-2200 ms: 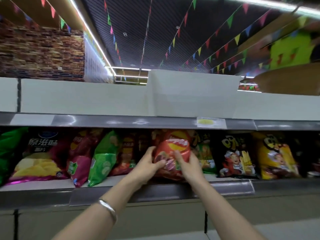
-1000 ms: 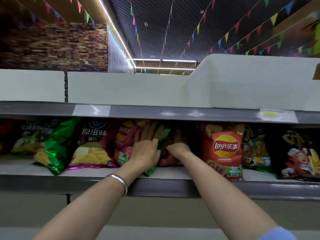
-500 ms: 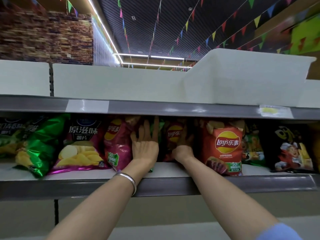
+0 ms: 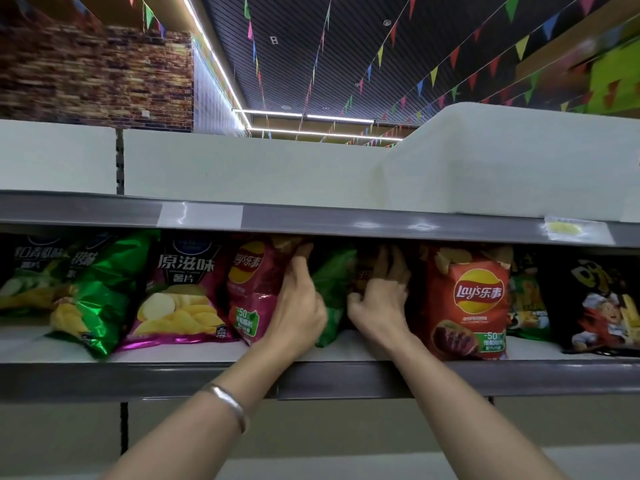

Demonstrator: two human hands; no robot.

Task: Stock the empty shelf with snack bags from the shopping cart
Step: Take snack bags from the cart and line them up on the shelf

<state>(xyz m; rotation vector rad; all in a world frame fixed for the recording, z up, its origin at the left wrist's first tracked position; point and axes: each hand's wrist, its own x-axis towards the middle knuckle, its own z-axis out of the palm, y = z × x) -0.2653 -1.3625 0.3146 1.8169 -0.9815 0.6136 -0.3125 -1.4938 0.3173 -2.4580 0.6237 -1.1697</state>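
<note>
both arms reach up into the shelf [image 4: 207, 353] where snack bags stand in a row. left hand [image 4: 299, 306], silver bracelet [image 4: 230, 405] on its wrist, has fingers curled round the right edge of the magenta lay's bag [image 4: 254, 289] – gripping it near the top, thumb side against the green bag [image 4: 332, 289] just beside. right hand [image 4: 379, 308] is curled onto a dark bag [image 4: 365, 271] set deeper in the gap between the green bag and the red lay's bag [image 4: 469, 303] – fingers wrapped over its front, bag mostly hidden in shadow so its colour is unclear. red lay's bag stands upright at the shelf front, touching the right wrist area. further left: a purple-edged chip bag [image 4: 180, 292] and a tilted green foil bag [image 4: 100, 292]. further right: a black cartoon bag [image 4: 602, 306]. upper shelf edge [image 4: 346, 223] carries a yellow tag [image 4: 568, 228]
</note>
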